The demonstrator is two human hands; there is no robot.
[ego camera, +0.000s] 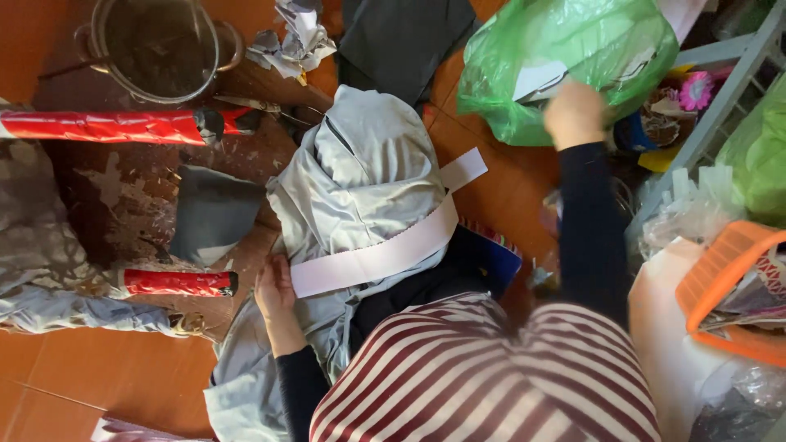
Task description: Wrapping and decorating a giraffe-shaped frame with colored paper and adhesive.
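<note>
— While the left hand (274, 288) lay flat and open, what did it touch?
— The long white paper strip's (378, 254) end, on pale grey cloth (360, 176).
— The right hand (575, 113)?
— Reaching into the green plastic bag (573, 41); its grip couldn't be told.

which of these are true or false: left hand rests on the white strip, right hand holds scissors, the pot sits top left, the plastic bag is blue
1. The left hand rests at the end of the white strip on the grey cloth: true.
2. The right hand holds scissors: false, it reaches into the green plastic bag.
3. The pot sits top left: true.
4. The plastic bag is blue: false, green.
</note>
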